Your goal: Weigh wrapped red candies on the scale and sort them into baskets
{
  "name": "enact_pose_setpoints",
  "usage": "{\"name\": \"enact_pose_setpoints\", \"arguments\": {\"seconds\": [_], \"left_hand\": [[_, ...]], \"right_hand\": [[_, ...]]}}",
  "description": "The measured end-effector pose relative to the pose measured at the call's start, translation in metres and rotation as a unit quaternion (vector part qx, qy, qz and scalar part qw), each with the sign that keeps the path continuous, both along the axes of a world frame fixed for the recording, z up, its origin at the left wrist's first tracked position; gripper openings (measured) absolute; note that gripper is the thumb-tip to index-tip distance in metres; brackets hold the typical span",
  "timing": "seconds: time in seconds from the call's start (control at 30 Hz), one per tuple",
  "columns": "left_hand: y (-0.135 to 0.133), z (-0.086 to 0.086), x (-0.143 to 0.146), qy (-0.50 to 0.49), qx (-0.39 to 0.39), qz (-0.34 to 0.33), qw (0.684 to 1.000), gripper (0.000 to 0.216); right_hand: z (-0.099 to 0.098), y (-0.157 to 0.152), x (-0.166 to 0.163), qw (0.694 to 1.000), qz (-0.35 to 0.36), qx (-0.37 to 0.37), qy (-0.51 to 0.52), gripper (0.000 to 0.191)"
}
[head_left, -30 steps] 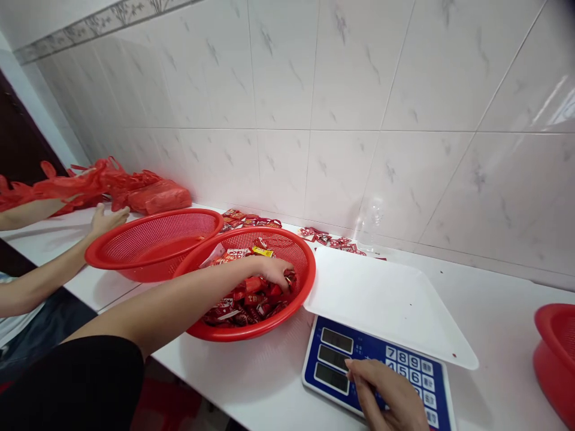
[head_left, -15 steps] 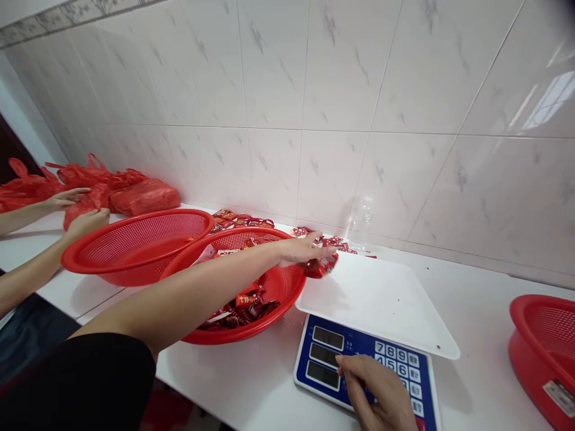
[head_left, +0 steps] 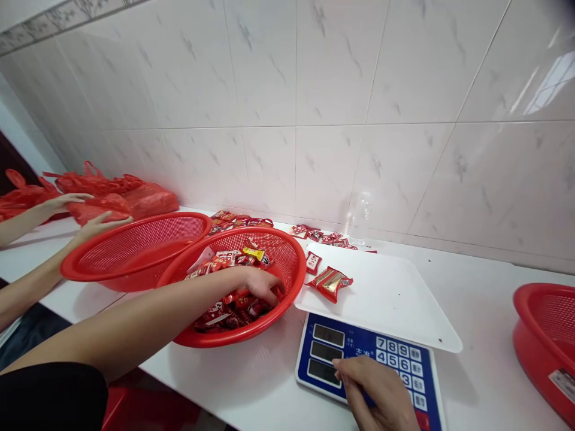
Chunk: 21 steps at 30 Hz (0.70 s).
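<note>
Left hand (head_left: 263, 286) grasping among wrapped red sweets (head_left: 233, 305) in round red plastic basket (head_left: 287, 281) | right hand (head_left: 381, 398) fingers bent, on blue scale keypad (head_left: 395, 359), lower centre | two sweets on white tray (head_left: 395, 299)

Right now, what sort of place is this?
Probably a small packing or weighing station, not a home kitchen: an electronic scale on a white tiled counter, red baskets of wrapped candies, and red bags handled by another person.

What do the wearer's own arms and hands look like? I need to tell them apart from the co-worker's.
Both hands are bare: no gloves, rings or watch show. The left hand leads from a bare forearm to a short black sleeve. The right hand shows only to the wrist.
</note>
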State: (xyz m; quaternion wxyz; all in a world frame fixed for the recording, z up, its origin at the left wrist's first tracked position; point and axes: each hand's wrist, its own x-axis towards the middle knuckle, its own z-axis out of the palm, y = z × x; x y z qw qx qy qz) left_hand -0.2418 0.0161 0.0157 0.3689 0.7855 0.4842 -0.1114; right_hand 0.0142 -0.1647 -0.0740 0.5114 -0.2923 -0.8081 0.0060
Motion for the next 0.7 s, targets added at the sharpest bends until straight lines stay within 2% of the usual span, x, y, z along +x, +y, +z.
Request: {"name": "enact_pose_setpoints", "arguments": {"seconds": [0.17,0.33,0.5,0.7], "left_hand": [[0.001,-0.012,0.005,0.036,-0.012,-0.081,0.996,0.027],[0.008,-0.009,0.005,0.063,-0.019,-0.128,0.99,0.014],[0.005,-0.001,0.003,0.063,-0.025,-0.147,0.987,0.018],[0.001,0.008,0.003,0.017,-0.092,-0.132,0.987,0.022]], "right_hand": [[0.004,-0.001,0.0,1.0,-0.02,-0.016,0.0,0.027],[0.001,0.001,0.001,0.999,-0.032,-0.007,-0.004,0.028],[0.0,0.002,0.001,1.0,-0.02,-0.004,-0.003,0.029],[0.007,0.001,-0.001,1.0,-0.015,-0.019,0.008,0.028]]}}
